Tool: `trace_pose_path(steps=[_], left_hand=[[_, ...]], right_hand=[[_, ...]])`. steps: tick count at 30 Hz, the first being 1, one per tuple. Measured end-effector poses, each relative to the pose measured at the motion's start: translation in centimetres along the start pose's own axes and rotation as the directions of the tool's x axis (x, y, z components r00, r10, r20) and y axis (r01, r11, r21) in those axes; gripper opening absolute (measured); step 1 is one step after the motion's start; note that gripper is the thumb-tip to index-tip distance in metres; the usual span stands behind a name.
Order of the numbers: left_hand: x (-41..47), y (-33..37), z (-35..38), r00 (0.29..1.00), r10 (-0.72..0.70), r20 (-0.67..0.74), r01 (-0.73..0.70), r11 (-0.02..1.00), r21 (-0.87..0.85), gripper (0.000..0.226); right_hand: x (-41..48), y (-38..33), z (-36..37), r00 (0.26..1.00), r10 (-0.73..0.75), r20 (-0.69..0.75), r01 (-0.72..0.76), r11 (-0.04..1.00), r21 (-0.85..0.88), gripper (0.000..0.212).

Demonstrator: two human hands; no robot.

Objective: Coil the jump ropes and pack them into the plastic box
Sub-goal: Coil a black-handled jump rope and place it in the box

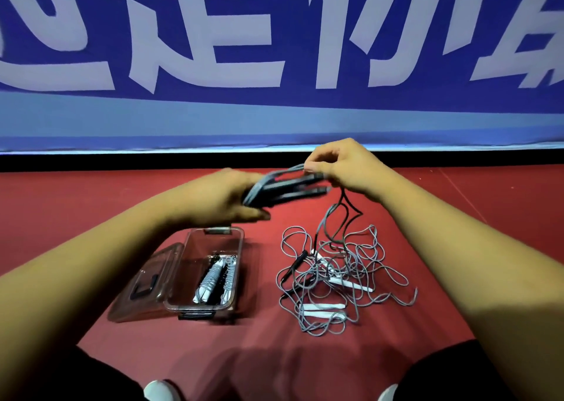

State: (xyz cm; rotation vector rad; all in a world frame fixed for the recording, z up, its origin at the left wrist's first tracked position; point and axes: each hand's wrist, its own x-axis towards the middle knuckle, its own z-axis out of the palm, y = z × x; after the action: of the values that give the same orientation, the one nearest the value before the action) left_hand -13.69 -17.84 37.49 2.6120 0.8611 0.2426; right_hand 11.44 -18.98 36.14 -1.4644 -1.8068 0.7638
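Observation:
My left hand (227, 197) grips a jump rope with two black handles (290, 186) and several grey loops laid along them, held above the floor. My right hand (341, 165) pinches the grey cord at the handles' far end; the rest of that cord hangs down to a tangled heap of grey ropes (341, 275) with white and black handles on the red floor. Left of the heap stands the clear plastic box (236, 248), open, with coiled ropes (215, 278) inside. Its clear lid (143, 281) leans against the box's left side.
A blue banner with large white characters (274, 49) rises behind the red floor, above a black strip (122, 161). My knees in dark trousers (76, 373) and white shoe tips (163, 390) fill the bottom edge.

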Motion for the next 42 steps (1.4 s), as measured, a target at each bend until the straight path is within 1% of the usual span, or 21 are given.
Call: trace_pose_path(steps=[2, 5, 8, 9, 11, 14, 16, 17, 19, 21, 23, 24, 25, 27, 28, 30, 32, 34, 37, 40, 42], left_hand=[[0.1, 0.6, -0.6, 0.984, -0.073, -0.160, 0.050, 0.989, -0.142, 0.020], [0.6, -0.2, -0.9, 0.926, -0.287, -0.244, 0.199, 0.922, -0.331, 0.016], [1.4, -2.6, -1.0, 0.816, -0.515, -0.265, 0.246, 0.722, -0.647, 0.024], [1.6, -3.3, -0.9, 0.775, -0.578, -0.256, 0.261, 0.661, -0.704, 0.024], [2.1, -4.3, -0.6, 0.716, -0.654, -0.245, 0.305, 0.609, -0.732, 0.021], [2.4, -6.1, -0.7, 0.618, -0.735, -0.278, 0.335, 0.567, -0.753, 0.021], [2.1, -7.7, -1.1, 0.551, -0.764, -0.335, 0.407, 0.597, -0.691, 0.018], [1.8, -8.4, -1.1, 0.537, -0.758, -0.370, 0.484, 0.637, -0.600, 0.014], [1.2, -9.3, -0.8, 0.552, -0.729, -0.406, 0.623, 0.684, -0.380, 0.009], [0.9, -9.6, -0.2, 0.582, -0.704, -0.406, 0.686, 0.694, -0.219, 0.002], [1.2, -10.0, 0.6, 0.628, -0.668, -0.399, 0.714, 0.699, -0.047, 0.019], [1.3, -10.2, 1.1, 0.640, -0.660, -0.394, 0.725, 0.688, 0.026, 0.034], [1.3, -10.4, 1.5, 0.636, -0.666, -0.389, 0.744, 0.663, 0.082, 0.038], [1.2, -10.3, 2.9, 0.630, -0.690, -0.357, 0.771, 0.610, 0.183, 0.030], [1.2, -10.0, 3.8, 0.655, -0.686, -0.316, 0.755, 0.601, 0.261, 0.027], [1.2, -8.8, 5.4, 0.745, -0.641, -0.185, 0.645, 0.622, 0.445, 0.025], [1.3, -7.7, 6.7, 0.836, -0.549, -0.027, 0.460, 0.672, 0.580, 0.023], [1.5, -6.6, 7.4, 0.901, -0.424, 0.097, 0.263, 0.709, 0.654, 0.023], [1.8, -4.0, 6.9, 0.945, -0.237, 0.225, 0.039, 0.765, 0.643, 0.024], [1.8, -1.3, 6.1, 0.967, -0.052, 0.250, -0.117, 0.780, 0.615, 0.027], [1.8, 0.3, 5.9, 0.967, 0.054, 0.248, -0.177, 0.844, 0.506, 0.030]], right_hand=[[-0.1, 0.6, 1.2, 0.994, 0.096, 0.056, -0.104, 0.982, 0.155, 0.016], [-0.2, 1.5, 3.5, 0.931, 0.193, 0.308, -0.300, 0.888, 0.350, 0.027], [-0.1, 1.9, 5.2, 0.901, 0.214, 0.377, -0.378, 0.814, 0.441, 0.026], [-0.1, 1.8, 5.7, 0.897, 0.229, 0.378, -0.395, 0.800, 0.452, 0.025], [-0.4, 1.7, 6.8, 0.881, 0.256, 0.397, -0.429, 0.788, 0.443, 0.024], [-1.2, 1.4, 8.3, 0.836, 0.305, 0.457, -0.481, 0.808, 0.340, 0.021], [-1.6, 0.9, 9.1, 0.835, 0.327, 0.443, -0.455, 0.862, 0.221, 0.018], [-1.7, 0.4, 9.3, 0.853, 0.313, 0.417, -0.403, 0.903, 0.148, 0.018], [-1.7, -0.8, 9.6, 0.904, 0.210, 0.373, -0.241, 0.970, 0.038, 0.025], [-1.7, -2.3, 9.8, 0.935, 0.062, 0.349, -0.051, 0.998, -0.040, 0.031], [-1.8, -3.4, 9.6, 0.938, -0.050, 0.342, 0.091, 0.991, -0.102, 0.029], [-1.7, -3.8, 9.4, 0.940, -0.077, 0.332, 0.126, 0.984, -0.127, 0.027], [-1.5, -4.1, 9.0, 0.945, -0.092, 0.315, 0.145, 0.978, -0.149, 0.027], [-1.1, -4.4, 8.1, 0.954, -0.108, 0.280, 0.167, 0.967, -0.193, 0.026], [-0.8, -4.4, 7.6, 0.958, -0.110, 0.263, 0.170, 0.961, -0.220, 0.026], [-0.2, -4.2, 6.7, 0.972, -0.102, 0.210, 0.160, 0.947, -0.278, 0.026], [0.3, -3.8, 5.8, 0.986, -0.091, 0.137, 0.133, 0.931, -0.339, 0.026], [0.7, -3.0, 4.9, 0.994, -0.076, 0.072, 0.098, 0.917, -0.386, 0.025], [1.1, -1.4, 3.3, 0.999, -0.046, -0.026, 0.032, 0.911, -0.411, 0.026], [1.1, -0.2, 2.1, 0.998, -0.010, -0.058, -0.012, 0.926, -0.378, 0.027], [1.0, 0.0, 2.0, 0.999, -0.010, -0.042, -0.006, 0.928, -0.373, 0.026]])
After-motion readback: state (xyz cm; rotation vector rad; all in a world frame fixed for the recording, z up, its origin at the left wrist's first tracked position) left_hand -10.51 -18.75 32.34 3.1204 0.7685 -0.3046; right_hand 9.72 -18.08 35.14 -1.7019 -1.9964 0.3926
